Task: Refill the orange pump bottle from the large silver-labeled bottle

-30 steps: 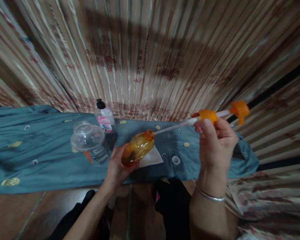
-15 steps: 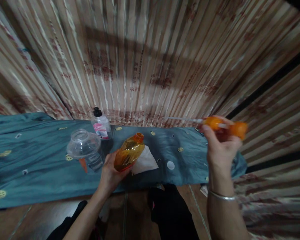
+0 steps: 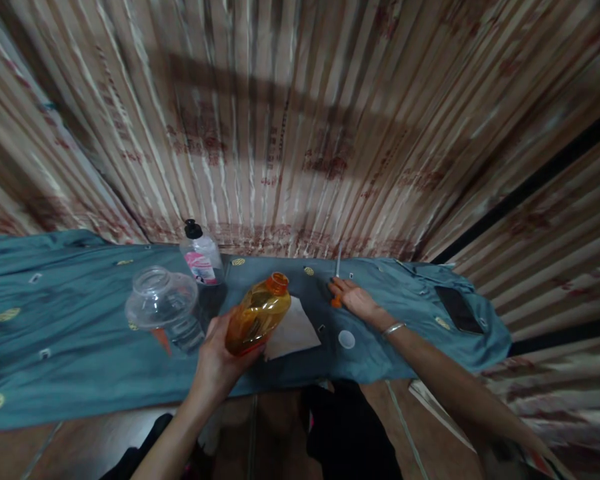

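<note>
My left hand is wrapped around an amber see-through bottle, tilted with its open neck up and to the right. My right hand is low over the cloth, its fingers on an orange pump head. From that pump a pale dip tube points away toward the curtain. Below the amber bottle lies a folded white cloth or paper. A small round white disc rests nearer to me than my right hand.
On the left are a clear plastic container with an orange strip and a clear pump bottle with a pink label and black top. A dark phone lies at the right end of the teal cloth. Pleated curtains hang behind.
My right hand has brought the orange pump from the air at the right down and left to the cloth. My left hand still holds the amber bottle in about the same place.
</note>
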{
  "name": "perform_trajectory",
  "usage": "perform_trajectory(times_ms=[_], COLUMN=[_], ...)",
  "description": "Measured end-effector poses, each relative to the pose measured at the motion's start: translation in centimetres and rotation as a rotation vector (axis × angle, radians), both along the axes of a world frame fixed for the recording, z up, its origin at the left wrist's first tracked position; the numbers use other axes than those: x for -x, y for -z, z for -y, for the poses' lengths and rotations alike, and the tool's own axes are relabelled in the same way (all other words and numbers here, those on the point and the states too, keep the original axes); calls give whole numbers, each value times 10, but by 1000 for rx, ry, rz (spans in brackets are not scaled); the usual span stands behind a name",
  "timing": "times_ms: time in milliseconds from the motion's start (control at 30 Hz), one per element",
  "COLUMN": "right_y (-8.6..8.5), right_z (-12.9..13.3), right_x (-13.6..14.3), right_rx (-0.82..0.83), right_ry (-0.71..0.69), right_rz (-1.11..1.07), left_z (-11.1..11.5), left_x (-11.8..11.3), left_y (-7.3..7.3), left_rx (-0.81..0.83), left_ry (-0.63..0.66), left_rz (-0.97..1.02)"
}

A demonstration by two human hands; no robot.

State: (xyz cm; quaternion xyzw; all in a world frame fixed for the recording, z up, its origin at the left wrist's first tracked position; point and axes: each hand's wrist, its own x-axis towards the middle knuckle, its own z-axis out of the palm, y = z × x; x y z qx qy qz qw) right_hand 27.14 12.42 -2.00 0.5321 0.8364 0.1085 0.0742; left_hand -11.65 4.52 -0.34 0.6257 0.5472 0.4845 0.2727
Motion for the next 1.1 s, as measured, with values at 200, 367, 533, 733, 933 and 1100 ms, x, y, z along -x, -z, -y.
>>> perform_trajectory(times_ms=[200,367,533,733,933,1100], right_y=[10,14,0,-25,-27,-32], right_z=[4,8,20,56,87,73], right_x=[-23,-27,-30,18,134,186], right_rx=[33,-1,-57,-251,-52,78], right_ry=[-7,-6,55,113,76,69], right_rz=[30,-52,-182,-590,-1270,-1561], left_z=[4,8,11,14,17,22], left_x=[-3,-4,-1,1,-2,0], left_y=[1,-2,-4,-4,-8,-11], left_rx=[-17,17,41,62,133,165], left_ry=[4,30,43,64,131,173], left_rz=[-11,42,102,139,294,345])
